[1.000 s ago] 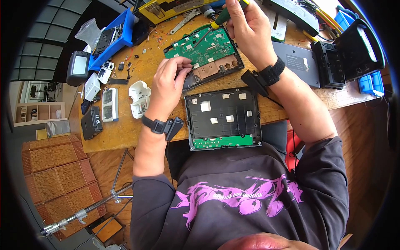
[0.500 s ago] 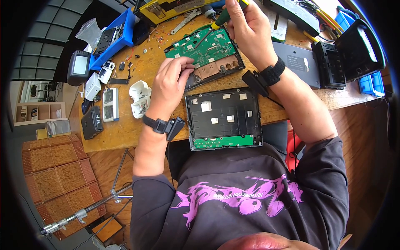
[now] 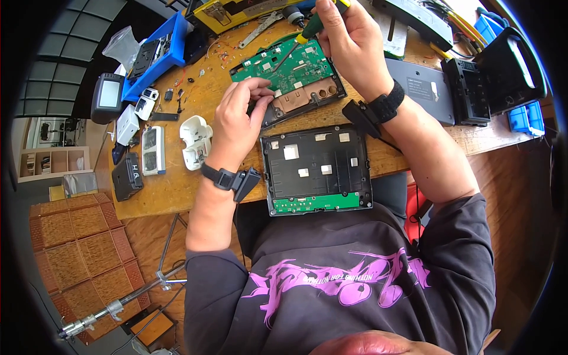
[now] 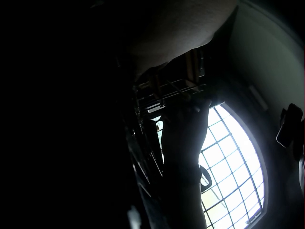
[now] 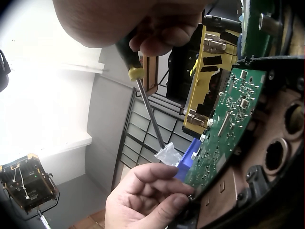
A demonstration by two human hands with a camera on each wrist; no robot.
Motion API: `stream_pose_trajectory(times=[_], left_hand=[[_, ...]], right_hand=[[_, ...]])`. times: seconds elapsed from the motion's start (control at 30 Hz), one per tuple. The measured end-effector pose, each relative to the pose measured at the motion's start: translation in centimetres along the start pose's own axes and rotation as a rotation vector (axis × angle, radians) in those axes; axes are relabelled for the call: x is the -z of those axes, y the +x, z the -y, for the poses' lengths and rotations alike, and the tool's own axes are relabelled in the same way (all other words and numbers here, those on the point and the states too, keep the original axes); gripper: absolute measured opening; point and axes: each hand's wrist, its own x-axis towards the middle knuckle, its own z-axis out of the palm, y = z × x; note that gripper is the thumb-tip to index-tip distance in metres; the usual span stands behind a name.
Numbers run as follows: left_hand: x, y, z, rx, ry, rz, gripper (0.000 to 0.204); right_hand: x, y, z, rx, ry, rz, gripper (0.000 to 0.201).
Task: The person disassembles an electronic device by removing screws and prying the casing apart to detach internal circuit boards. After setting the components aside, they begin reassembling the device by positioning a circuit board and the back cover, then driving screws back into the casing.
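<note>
In the head view my right hand grips a screwdriver by its green and yellow handle. Its metal shaft slants down and left, over the green circuit board; in the right wrist view the shaft stands off from the board's face. The board sits in a black housing with a copper-coloured plate along its near side. My left hand pinches the housing's near left corner between thumb and fingers. Nearer the body lies a second black housing half with white pads and a green strip. The left wrist view is mostly dark.
A white case, a grey-white device and a black box stand on the left of the wooden table. Behind them is a blue bin. A grey device and a black stand are at right.
The head view has shifted slightly, so the things at the left sit a little further left. Both hands keep nearly the same pose, the screwdriver still over the board.
</note>
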Motion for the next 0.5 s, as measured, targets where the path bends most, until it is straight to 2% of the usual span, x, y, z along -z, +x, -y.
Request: stream_pose_trajectory(times=[0.1,0.23,0.5], left_hand=[[0.0,0.0,0.4,-0.027,-0.007,0.007,0.031],[0.1,-0.2,0.5,0.068,-0.109,0.015,0.031],[0.1,-0.3,0.8,0.123,-0.163,0.034,0.033]], right_hand=[[0.1,0.0,0.3,0.032,-0.046,0.01,0.028],[0.0,0.3,-1.5,0.102,-0.029,0.01,0.029],[0.0,-0.2,0.1,-0.027,0.057,0.025,0.029]])
